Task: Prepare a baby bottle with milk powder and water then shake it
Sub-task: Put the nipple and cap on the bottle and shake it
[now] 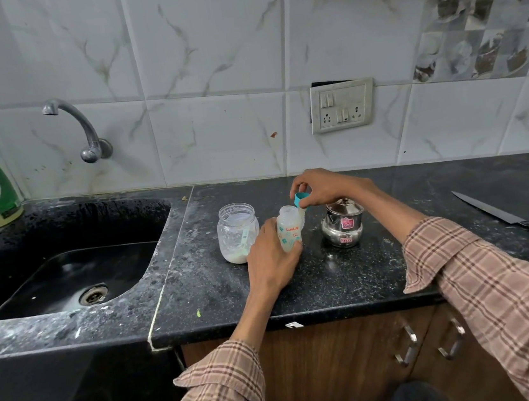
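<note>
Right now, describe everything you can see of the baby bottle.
The bottle is small, translucent plastic, printed with an orange logo and teal shapes. It stands upright on the counter, mouth open, with no cap on. The left hand grips its lower body; the right hand holds a teal cap beside its mouth.

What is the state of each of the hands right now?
Left hand: closed around the baby bottle, upright on the counter.
Right hand: closed on the teal cap, above the bottle's open mouth.

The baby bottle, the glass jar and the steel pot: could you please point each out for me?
baby bottle (290,230), head view, printed body.
glass jar (236,233), head view, front wall.
steel pot (343,225), head view, labelled belly.
</note>
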